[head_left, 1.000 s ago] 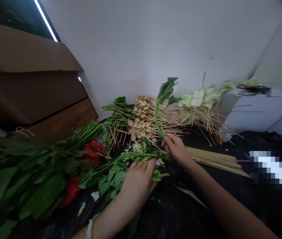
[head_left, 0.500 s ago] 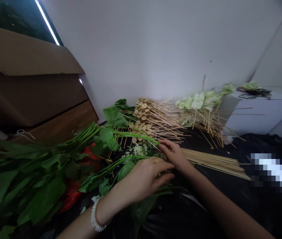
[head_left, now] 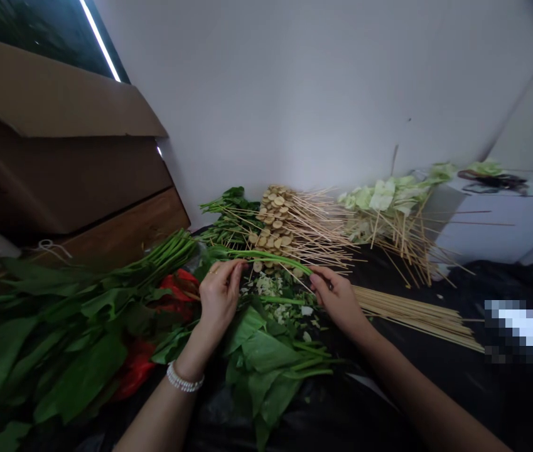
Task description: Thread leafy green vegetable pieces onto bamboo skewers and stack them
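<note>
My right hand (head_left: 336, 300) pinches the cut ends of a few long green stems (head_left: 273, 256). A thin bamboo skewer (head_left: 297, 277) slants up to its fingertips. The stems run left toward my left hand (head_left: 220, 294), whose fingers are pressed together just beneath their leafy end; what lies between those fingers is hidden. Between and below my hands is a pile of leafy greens (head_left: 266, 355), stems pointing right, with chopped white-green bits (head_left: 266, 285) behind it. Bare bamboo skewers (head_left: 412, 311) lie in a bundle right of my right hand.
Skewered pale round slices (head_left: 275, 213) are stacked against the wall, with skewered cabbage pieces (head_left: 383, 193) to their right. More large leafy greens (head_left: 73, 333) and a red plastic bag (head_left: 134, 370) lie at left. A cardboard box (head_left: 73, 176) stands behind them. Black plastic sheeting (head_left: 341, 414) covers the surface.
My left hand has moved left, away from my right hand, and its fingers have closed. The leafy pile below is now uncovered. My right hand still holds the stems.
</note>
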Demonstrator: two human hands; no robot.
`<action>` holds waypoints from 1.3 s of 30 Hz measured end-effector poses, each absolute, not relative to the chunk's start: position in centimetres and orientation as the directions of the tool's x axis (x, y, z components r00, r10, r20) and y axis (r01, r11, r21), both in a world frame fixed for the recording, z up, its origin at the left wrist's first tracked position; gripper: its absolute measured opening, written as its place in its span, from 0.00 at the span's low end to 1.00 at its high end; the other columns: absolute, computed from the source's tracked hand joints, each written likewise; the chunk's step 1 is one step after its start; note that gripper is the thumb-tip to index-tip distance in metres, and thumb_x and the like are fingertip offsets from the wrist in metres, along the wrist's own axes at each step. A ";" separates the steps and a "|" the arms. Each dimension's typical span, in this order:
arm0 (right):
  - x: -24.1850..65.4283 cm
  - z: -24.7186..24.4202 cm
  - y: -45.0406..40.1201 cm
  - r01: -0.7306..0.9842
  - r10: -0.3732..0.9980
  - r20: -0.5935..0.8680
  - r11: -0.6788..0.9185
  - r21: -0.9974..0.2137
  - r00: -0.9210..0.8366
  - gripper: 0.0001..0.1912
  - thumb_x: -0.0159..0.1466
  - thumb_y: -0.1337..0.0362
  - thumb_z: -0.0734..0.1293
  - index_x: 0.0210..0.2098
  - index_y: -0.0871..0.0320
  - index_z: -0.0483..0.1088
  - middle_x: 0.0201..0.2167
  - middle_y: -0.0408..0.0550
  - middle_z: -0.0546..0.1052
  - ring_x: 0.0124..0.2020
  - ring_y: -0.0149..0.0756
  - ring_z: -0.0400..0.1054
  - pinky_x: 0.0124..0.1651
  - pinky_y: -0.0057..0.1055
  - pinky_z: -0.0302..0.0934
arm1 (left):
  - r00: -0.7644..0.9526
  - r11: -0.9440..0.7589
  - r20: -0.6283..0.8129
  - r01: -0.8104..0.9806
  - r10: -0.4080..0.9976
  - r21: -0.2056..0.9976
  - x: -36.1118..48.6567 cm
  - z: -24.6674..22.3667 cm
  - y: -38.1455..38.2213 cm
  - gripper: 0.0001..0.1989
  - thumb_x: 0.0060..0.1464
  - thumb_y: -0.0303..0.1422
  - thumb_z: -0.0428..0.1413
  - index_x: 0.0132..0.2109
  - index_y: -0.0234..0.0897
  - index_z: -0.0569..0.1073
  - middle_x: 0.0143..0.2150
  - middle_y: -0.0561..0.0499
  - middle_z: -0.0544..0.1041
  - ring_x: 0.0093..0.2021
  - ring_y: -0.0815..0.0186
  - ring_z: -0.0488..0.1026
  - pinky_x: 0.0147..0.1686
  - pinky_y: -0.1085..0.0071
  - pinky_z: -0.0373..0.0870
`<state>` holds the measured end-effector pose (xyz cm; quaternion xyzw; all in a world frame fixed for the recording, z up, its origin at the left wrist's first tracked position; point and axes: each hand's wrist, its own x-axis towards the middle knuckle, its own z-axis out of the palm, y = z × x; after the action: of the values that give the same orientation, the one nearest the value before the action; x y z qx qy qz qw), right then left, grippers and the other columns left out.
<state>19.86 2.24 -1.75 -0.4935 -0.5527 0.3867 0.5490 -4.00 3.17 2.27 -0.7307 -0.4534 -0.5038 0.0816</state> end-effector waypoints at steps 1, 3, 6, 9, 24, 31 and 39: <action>19.9 -1.7 2.2 0.129 0.968 0.231 0.218 -0.967 0.096 0.23 0.59 0.51 0.65 0.46 0.60 0.72 0.25 0.43 0.72 0.17 0.28 0.59 0.19 0.26 0.53 | 0.077 -0.571 0.820 0.754 0.567 0.325 -4.1 2.4 3.2 0.11 0.63 0.32 0.50 0.41 0.37 0.77 0.34 0.49 0.80 0.36 0.65 0.73 0.41 0.67 0.69; 20.0 -1.7 2.2 0.149 0.964 0.246 0.229 -0.962 0.104 0.23 0.60 0.51 0.64 0.46 0.61 0.72 0.25 0.44 0.72 0.18 0.28 0.60 0.20 0.26 0.54 | 0.088 -0.561 0.848 0.784 0.523 0.265 -4.1 2.5 3.2 0.09 0.62 0.32 0.52 0.41 0.38 0.77 0.36 0.49 0.80 0.38 0.64 0.72 0.42 0.66 0.68; 20.0 -1.8 2.3 0.197 0.954 0.276 0.251 -0.948 0.114 0.23 0.60 0.51 0.63 0.47 0.61 0.72 0.26 0.45 0.73 0.18 0.29 0.62 0.21 0.27 0.56 | 0.070 -0.498 0.878 0.844 0.474 0.201 -4.1 2.3 3.1 0.09 0.59 0.34 0.55 0.43 0.40 0.78 0.37 0.47 0.77 0.40 0.62 0.70 0.43 0.64 0.67; 20.0 -2.1 2.3 0.238 0.948 0.300 0.268 -0.933 0.110 0.22 0.61 0.51 0.63 0.47 0.60 0.73 0.27 0.47 0.74 0.19 0.30 0.63 0.21 0.27 0.56 | 0.092 -0.465 0.884 0.872 0.458 0.151 -4.1 1.8 3.3 0.09 0.57 0.35 0.58 0.45 0.42 0.78 0.38 0.47 0.76 0.41 0.60 0.70 0.43 0.62 0.66; 19.8 -1.7 1.8 0.299 0.942 0.327 0.292 -0.909 0.074 0.19 0.63 0.53 0.62 0.47 0.58 0.73 0.27 0.48 0.76 0.25 0.36 0.68 0.24 0.29 0.58 | 0.297 -0.346 0.741 0.934 0.602 -0.093 -2.9 0.8 3.2 0.10 0.60 0.34 0.53 0.46 0.43 0.77 0.37 0.46 0.76 0.40 0.57 0.67 0.36 0.63 0.57; 19.4 -1.8 1.5 0.282 0.950 0.309 0.288 -0.915 0.034 0.19 0.62 0.54 0.62 0.47 0.58 0.73 0.29 0.48 0.76 0.24 0.34 0.66 0.23 0.28 0.58 | 0.213 -0.343 0.747 0.939 0.630 0.021 -2.3 1.0 3.0 0.05 0.55 0.29 0.54 0.33 0.39 0.75 0.34 0.48 0.75 0.40 0.57 0.67 0.38 0.62 0.58; 19.0 -0.9 1.2 0.087 0.989 0.149 0.150 -0.985 -0.022 0.22 0.59 0.51 0.64 0.46 0.60 0.71 0.24 0.42 0.71 0.17 0.27 0.58 0.19 0.25 0.52 | -0.333 -0.444 0.681 0.561 0.652 0.699 -4.3 1.7 4.0 0.11 0.57 0.29 0.47 0.29 0.37 0.70 0.27 0.54 0.67 0.30 0.67 0.67 0.33 0.71 0.64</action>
<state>19.01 1.24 -0.91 -0.4791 -0.5615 0.4422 0.5096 -4.34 3.97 1.72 -0.5761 -0.5262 -0.6244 -0.0363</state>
